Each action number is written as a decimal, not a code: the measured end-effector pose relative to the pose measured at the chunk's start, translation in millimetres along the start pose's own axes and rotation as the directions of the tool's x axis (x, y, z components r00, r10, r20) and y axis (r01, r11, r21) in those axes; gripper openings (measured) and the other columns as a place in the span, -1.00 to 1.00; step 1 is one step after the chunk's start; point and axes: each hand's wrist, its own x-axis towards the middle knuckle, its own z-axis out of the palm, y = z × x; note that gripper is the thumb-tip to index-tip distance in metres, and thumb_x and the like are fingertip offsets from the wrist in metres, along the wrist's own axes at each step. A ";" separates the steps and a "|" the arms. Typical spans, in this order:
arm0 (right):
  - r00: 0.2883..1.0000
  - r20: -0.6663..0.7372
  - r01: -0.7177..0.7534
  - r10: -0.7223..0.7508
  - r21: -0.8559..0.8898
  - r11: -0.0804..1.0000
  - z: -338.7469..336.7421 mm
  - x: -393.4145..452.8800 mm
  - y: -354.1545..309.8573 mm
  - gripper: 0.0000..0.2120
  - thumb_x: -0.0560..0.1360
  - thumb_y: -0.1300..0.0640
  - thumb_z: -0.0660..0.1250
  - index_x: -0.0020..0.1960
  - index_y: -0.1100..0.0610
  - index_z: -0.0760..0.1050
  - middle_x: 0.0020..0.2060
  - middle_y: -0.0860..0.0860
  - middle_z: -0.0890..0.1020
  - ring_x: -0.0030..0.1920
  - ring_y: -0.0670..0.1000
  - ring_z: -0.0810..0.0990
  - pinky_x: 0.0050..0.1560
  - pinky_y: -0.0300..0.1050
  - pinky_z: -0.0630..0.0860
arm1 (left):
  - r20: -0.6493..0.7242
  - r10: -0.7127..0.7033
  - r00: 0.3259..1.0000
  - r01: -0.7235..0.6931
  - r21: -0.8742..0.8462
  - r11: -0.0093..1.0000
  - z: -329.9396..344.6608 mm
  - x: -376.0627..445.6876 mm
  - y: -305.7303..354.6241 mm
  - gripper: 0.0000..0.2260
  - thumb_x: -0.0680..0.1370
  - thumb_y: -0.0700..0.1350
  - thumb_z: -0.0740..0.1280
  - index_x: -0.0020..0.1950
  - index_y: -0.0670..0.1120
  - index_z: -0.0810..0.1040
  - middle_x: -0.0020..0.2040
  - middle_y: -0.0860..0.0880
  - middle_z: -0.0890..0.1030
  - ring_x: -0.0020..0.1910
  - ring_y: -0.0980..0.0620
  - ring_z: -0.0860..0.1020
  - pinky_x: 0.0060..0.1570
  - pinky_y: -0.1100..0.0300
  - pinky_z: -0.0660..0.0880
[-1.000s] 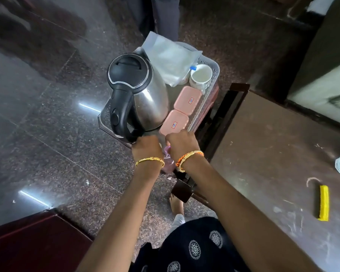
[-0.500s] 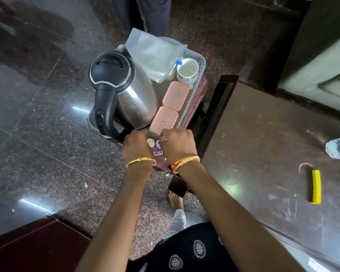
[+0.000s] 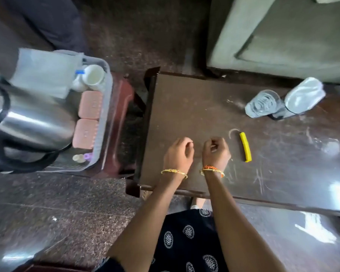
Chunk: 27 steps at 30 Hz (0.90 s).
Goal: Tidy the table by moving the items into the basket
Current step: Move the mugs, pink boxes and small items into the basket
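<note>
The grey plastic basket (image 3: 106, 99) sits at left on a maroon stool, holding a steel kettle (image 3: 28, 118), two pink boxes (image 3: 86, 122), a white cup (image 3: 93, 76), a plastic bag (image 3: 45, 71) and a small purple-capped bottle (image 3: 87, 156). Over the brown table (image 3: 185, 105) hover my left hand (image 3: 178, 154) and my right hand (image 3: 215, 152), both loosely curled with nothing seen in them. A yellow comb-like bar (image 3: 245, 146) lies just right of my right hand. Further back right stand a clear glass (image 3: 262, 104) and a plastic-wrapped item (image 3: 304, 95).
The maroon stool (image 3: 120, 118) stands close against the table's left edge. A grey-green cabinet (image 3: 283, 32) rises behind the table. A person's dark-trousered legs (image 3: 51, 22) stand beyond the basket. Polished granite floor surrounds everything.
Both hands left the basket's near end and moved right over the table. The small bottle they held now lies in the basket. The view swung right.
</note>
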 end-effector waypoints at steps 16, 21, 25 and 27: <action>0.944 0.078 -0.270 0.320 -0.377 0.886 -48.6 101.8 112.7 -0.72 0.48 0.32 0.16 0.17 0.31 0.45 0.16 0.30 0.44 0.19 0.30 0.40 0.18 0.09 0.33 | 0.451 -0.282 0.847 0.324 -0.018 0.946 168.6 39.1 52.1 -0.72 0.53 -0.19 0.25 0.24 -0.09 0.54 0.11 -0.15 0.65 0.09 -0.09 0.59 0.11 0.23 0.41; 0.960 0.173 -0.172 0.219 -0.252 0.952 -45.6 100.1 105.5 -0.79 0.45 0.29 0.27 0.06 0.32 0.53 -0.01 0.31 0.55 0.02 0.29 0.50 -0.02 -0.04 0.33 | 0.431 -0.343 0.835 0.431 -0.122 0.894 168.1 44.0 46.7 -0.73 0.54 -0.21 0.26 0.22 -0.12 0.56 0.08 -0.18 0.66 0.11 -0.15 0.59 0.18 0.02 0.50; 0.934 0.355 0.016 0.039 -0.150 0.989 -28.1 76.1 74.4 -0.87 0.45 0.23 0.33 -0.03 0.26 0.57 -0.16 0.23 0.62 -0.12 0.23 0.55 -0.13 -0.11 0.36 | 0.286 -0.430 0.857 0.502 -0.272 0.821 140.5 46.4 33.6 -0.79 0.52 -0.15 0.33 0.12 -0.16 0.61 -0.02 -0.28 0.66 0.01 -0.26 0.60 0.02 -0.08 0.56; 0.913 0.409 0.054 -0.007 -0.105 0.993 -17.1 61.0 54.5 -0.90 0.43 0.25 0.36 -0.07 0.24 0.57 -0.21 0.20 0.63 -0.16 0.21 0.56 -0.22 -0.19 0.29 | 0.176 -0.468 0.866 0.499 -0.359 0.789 113.4 46.1 23.8 -0.79 0.47 -0.10 0.41 0.04 -0.17 0.62 -0.07 -0.24 0.67 -0.04 -0.22 0.62 -0.01 -0.09 0.57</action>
